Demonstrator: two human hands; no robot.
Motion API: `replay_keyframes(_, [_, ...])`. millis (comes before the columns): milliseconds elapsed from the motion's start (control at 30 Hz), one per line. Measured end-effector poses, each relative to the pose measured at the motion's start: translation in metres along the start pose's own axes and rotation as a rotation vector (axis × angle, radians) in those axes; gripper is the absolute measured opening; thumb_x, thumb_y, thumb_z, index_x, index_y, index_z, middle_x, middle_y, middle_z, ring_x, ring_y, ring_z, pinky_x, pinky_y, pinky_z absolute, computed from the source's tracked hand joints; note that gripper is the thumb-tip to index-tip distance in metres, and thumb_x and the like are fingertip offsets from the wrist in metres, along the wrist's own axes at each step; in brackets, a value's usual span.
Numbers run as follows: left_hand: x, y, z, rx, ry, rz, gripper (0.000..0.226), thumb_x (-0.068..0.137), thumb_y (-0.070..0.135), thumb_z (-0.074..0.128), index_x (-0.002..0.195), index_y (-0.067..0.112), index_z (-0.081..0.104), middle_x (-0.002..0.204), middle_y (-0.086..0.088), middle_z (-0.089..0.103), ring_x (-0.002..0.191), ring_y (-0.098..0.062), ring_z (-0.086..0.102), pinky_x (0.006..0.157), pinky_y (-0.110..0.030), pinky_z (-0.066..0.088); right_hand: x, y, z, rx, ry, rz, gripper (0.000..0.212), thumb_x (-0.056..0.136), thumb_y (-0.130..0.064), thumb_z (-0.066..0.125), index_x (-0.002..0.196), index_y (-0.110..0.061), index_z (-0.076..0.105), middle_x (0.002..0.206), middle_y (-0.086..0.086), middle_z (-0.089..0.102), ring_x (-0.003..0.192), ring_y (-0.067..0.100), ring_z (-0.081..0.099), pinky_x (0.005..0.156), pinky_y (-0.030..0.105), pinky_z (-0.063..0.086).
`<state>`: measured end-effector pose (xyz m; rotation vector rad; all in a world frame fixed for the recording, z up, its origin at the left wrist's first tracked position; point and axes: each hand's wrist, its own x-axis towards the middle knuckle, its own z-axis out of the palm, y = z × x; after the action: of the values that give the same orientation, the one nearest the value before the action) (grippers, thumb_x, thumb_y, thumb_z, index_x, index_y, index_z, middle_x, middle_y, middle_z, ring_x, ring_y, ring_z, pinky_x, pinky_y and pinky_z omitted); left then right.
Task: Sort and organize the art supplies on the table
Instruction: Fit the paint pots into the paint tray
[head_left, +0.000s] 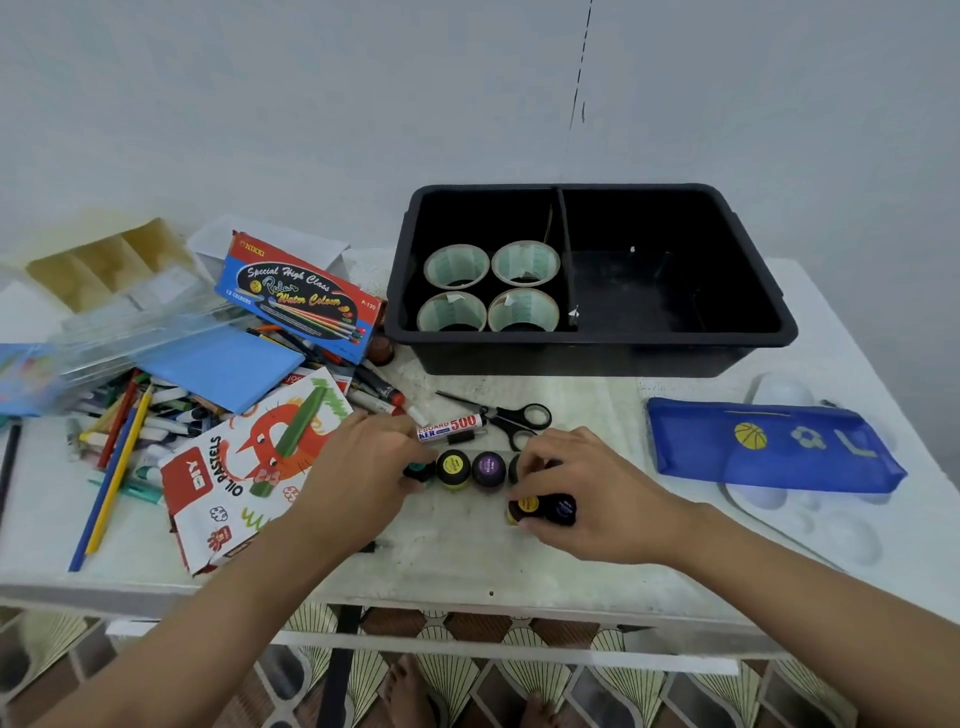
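Note:
Small black paint jars stand in a row on the white table (457, 561): a teal-lidded jar (420, 470), a yellow-lidded jar (453, 466) and a purple-lidded jar (489, 467). My left hand (363, 467) holds the teal-lidded jar at the row's left end. My right hand (587, 493) grips two more jars, a yellow-lidded one (525, 506) and a dark blue-lidded one (563, 508), just in front of the row. Another jar is mostly hidden under my right fingers.
A black divided bin (592, 343) at the back holds several tape rolls (488, 288) on its left side. Scissors (511, 418) and a whiteboard marker (452, 427) lie behind the jars. Pencils, an oil pastels box (244, 467) and a watercolour box (301, 296) crowd the left; a blue pouch (769, 447) and palette lie on the right.

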<state>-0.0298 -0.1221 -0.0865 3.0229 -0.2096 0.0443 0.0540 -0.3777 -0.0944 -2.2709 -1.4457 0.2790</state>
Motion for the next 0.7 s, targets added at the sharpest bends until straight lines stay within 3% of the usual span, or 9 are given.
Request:
replay_keyframes(133, [-0.001,0.000,0.000,-0.013,0.009,-0.001,0.047,0.057,0.020,0.096,0.101,0.020,0.080,0.076,0.001,0.066,0.069,-0.021,0.062,0.059,-0.031,0.049,0.018,0.002,-0.010,-0.033,-0.166,-0.017,0.020,0.084,-0.045,0.075,0.102,-0.036,0.078,0.098,-0.016,0.051,0.096,0.007,0.046,0.089,0.039,0.045])
replay_keyframes(300, [0.001,0.002,-0.003,-0.025,0.027,0.009,0.042,0.076,0.024,0.086,0.116,0.019,0.075,0.091,-0.001,0.069,0.083,-0.021,0.062,0.070,-0.032,0.050,0.038,-0.006,-0.027,-0.157,-0.348,-0.069,0.025,0.087,-0.053,0.069,0.096,-0.032,0.079,0.084,-0.020,0.041,0.088,0.005,0.038,0.076,0.026,0.039])
replay_keyframes(400, [-0.002,0.000,-0.003,-0.031,0.035,0.025,0.042,0.075,0.024,0.086,0.115,0.020,0.075,0.090,-0.001,0.070,0.083,-0.022,0.064,0.070,-0.035,0.054,0.042,-0.007,-0.027,-0.145,-0.374,-0.034,0.019,0.090,-0.046,0.069,0.095,-0.031,0.079,0.082,-0.022,0.051,0.088,0.005,0.042,0.073,0.021,0.037])
replay_keyframes(467, [-0.006,-0.002,-0.005,-0.060,0.020,0.027,0.043,0.080,0.028,0.082,0.121,0.023,0.072,0.097,0.000,0.071,0.089,-0.020,0.064,0.076,-0.035,0.055,0.044,-0.008,-0.028,-0.119,-0.395,0.020,0.015,0.090,-0.041,0.070,0.095,-0.031,0.080,0.085,-0.018,0.065,0.091,0.008,0.053,0.076,0.027,0.046])
replay_keyframes(533, [-0.008,-0.007,-0.010,-0.151,-0.014,0.010,0.041,0.089,0.033,0.073,0.128,0.026,0.067,0.109,0.004,0.070,0.096,-0.013,0.061,0.085,-0.030,0.052,0.050,-0.011,-0.032,-0.098,-0.432,0.071,0.013,0.090,-0.039,0.070,0.094,-0.031,0.079,0.088,-0.015,0.068,0.092,0.010,0.059,0.079,0.031,0.052])
replay_keyframes(600, [-0.007,-0.014,-0.019,-0.292,-0.009,-0.022,0.033,0.092,0.031,0.069,0.125,0.028,0.069,0.110,0.011,0.069,0.095,-0.004,0.059,0.086,-0.024,0.050,0.058,-0.014,-0.036,-0.071,-0.446,0.088,0.015,0.090,-0.039,0.068,0.094,-0.029,0.078,0.090,-0.012,0.068,0.088,0.008,0.061,0.075,0.028,0.053])
replay_keyframes(700, [0.001,-0.043,-0.036,-0.386,0.160,-0.106,0.023,0.091,0.025,0.070,0.114,0.027,0.074,0.103,0.013,0.068,0.091,-0.001,0.058,0.081,-0.023,0.047,0.073,-0.025,-0.038,-0.022,-0.350,0.101,0.018,0.092,-0.043,0.066,0.096,-0.028,0.076,0.090,-0.014,0.064,0.083,0.004,0.060,0.074,0.025,0.052])
